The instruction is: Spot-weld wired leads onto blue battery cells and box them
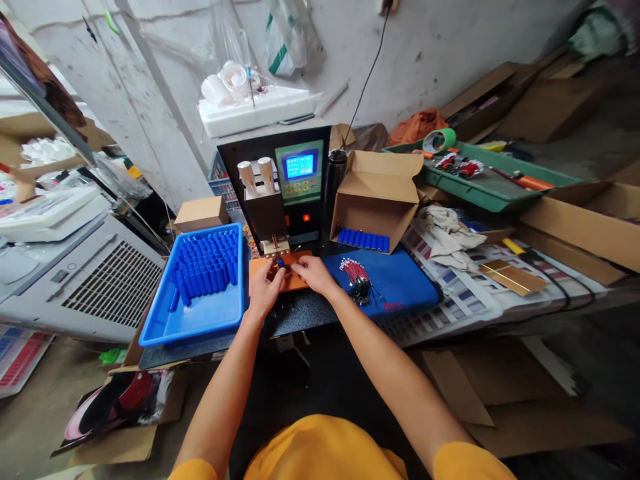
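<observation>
My left hand point(265, 287) and my right hand point(313, 273) meet over an orange pad point(295, 280) in front of a black welding machine point(280, 187). Between their fingertips they pinch a small blue cylindrical cell point(281, 263) just below the machine's electrodes point(275, 245). A blue tray point(200, 293) with several blue cells stands left of my left hand. A bundle of red-and-black wires point(356, 277) lies on a blue mat point(395, 283) to the right of my right hand.
An open cardboard box point(375, 200) holding a row of blue cells sits behind the mat. A green tray point(490, 183) with tools and tape is at the back right. A grey appliance point(95, 280) stands left; cardboard lies on the floor.
</observation>
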Available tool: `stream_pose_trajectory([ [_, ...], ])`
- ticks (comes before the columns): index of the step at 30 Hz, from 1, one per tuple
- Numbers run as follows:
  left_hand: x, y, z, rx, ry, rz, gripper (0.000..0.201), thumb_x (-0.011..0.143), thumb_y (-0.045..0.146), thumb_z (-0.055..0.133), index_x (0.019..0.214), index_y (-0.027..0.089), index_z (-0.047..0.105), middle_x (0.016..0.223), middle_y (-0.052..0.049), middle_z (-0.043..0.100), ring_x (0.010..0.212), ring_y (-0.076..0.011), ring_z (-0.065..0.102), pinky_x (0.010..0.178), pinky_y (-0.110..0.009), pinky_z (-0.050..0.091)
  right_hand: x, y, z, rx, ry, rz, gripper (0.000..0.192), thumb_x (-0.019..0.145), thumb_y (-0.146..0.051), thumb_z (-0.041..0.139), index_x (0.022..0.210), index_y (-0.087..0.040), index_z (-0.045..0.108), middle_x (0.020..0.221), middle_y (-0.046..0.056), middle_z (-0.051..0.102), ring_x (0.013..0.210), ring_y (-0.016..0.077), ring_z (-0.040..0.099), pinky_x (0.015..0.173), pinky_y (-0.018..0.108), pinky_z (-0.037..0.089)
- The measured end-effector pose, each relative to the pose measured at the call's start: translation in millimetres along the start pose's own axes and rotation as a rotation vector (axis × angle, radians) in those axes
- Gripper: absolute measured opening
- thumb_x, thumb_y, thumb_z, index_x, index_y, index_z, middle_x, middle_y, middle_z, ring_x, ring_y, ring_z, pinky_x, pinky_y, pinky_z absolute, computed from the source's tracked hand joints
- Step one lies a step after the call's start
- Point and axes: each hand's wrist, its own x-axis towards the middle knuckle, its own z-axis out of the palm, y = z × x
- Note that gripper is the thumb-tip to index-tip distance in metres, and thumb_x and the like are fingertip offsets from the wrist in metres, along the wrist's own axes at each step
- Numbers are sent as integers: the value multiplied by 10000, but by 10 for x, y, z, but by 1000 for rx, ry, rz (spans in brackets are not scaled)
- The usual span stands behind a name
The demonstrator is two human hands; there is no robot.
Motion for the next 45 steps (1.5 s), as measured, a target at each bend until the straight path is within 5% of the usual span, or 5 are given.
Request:
stream_pose_trajectory([
  [4, -128, -39, -104, 26, 83, 44, 300, 906, 388, 548, 1043, 172, 704, 1032, -90, 730, 947, -207, 684, 886, -353, 543, -33, -45, -30, 118, -37, 57, 281, 765, -362, 563, 556, -191, 485, 460, -55, 431, 464, 96, 374, 496, 235, 268],
  [11, -260, -170, -142, 192, 26, 153, 223, 882, 319, 586, 1032, 182, 676, 965, -90, 715, 862, -198, 672, 806, -367, 561, -54, -50, -23, 222, -53, 72, 298, 727, -427, 598, 568, -191, 509, 439, -58, 429, 420, 83, 347, 454, 222, 243],
  [32, -200, 25, -143, 438, -88, 246, 137, 908, 223, 469, 789, 211, 535, 739, -45, 642, 677, -188, 592, 679, -329, 432, -36, 26, -81, 317, -71, 109, 358, 709, -499, 647, 604, -181, 520, 483, -50, 461, 419, 72, 352, 419, 200, 225],
  [40, -167, 27, -122, 471, -142, 294, 104, 916, 244, 487, 842, 213, 553, 778, -48, 647, 746, -204, 616, 728, -344, 461, -122, -75, -6, 237, -164, 6, 225, 679, -362, 721, 756, -162, 650, 733, 15, 664, 664, 140, 588, 622, 252, 478],
  [45, -153, 43, -75, 531, -137, 332, 76, 911, 228, 504, 873, 203, 565, 796, -59, 643, 766, -220, 618, 754, -360, 462, -127, -25, 77, 313, -188, 79, 213, 681, -352, 711, 745, -171, 619, 698, 1, 651, 636, 141, 601, 625, 262, 511],
])
